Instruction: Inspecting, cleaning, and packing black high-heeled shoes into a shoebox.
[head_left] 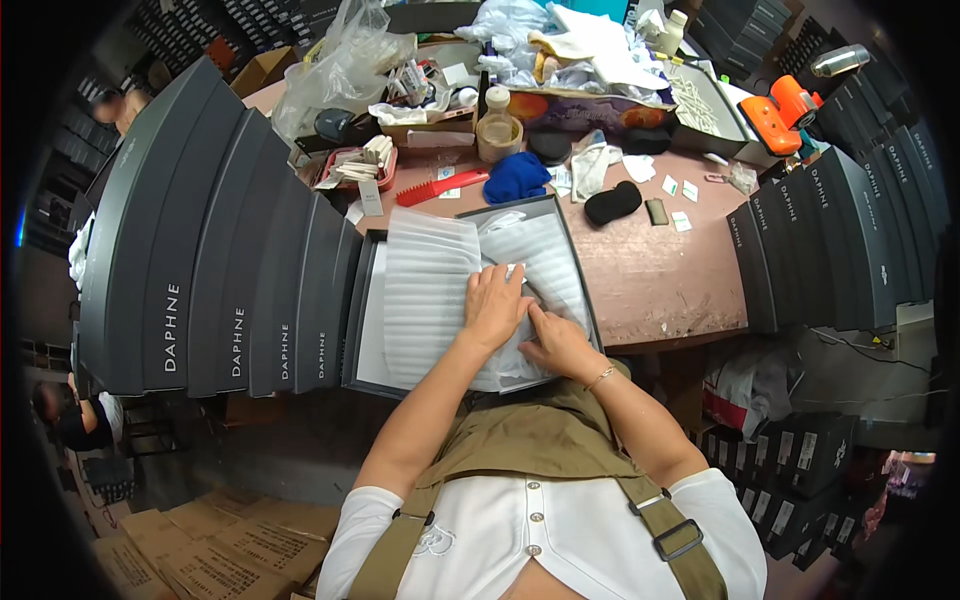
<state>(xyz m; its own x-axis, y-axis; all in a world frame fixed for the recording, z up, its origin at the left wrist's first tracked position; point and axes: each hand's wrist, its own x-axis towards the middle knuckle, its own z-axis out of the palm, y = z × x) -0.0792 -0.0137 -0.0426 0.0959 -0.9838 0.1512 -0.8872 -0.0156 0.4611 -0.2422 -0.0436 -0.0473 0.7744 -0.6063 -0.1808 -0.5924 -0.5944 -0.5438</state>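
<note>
Pressing down flat, the left hand (495, 305) lies palm-down with fingers spread on the white foam wrap (435, 290) inside the open dark grey box (575, 250), holding nothing closed in its grasp. The right hand (558, 343) sits just beside it toward the person, fingers curled and tucked into a fold of the same wrap, pinching the sheet; a thin bracelet (600, 377) circles that wrist. Both forearms rise from the lower edge and meet over the box. To the left of the hands a leaning row of dark grey boxes (220, 270) touches the open box's side; well to the right stands another row of dark boxes (840, 240). Beyond the fingertips, on the brown table (670, 280), lie a red comb (440, 187), a blue cloth (517, 177) and a black pouch (612, 204). The wrap is ribbed, crumpled and translucent white, filling the box and hiding whatever lies under it.
</note>
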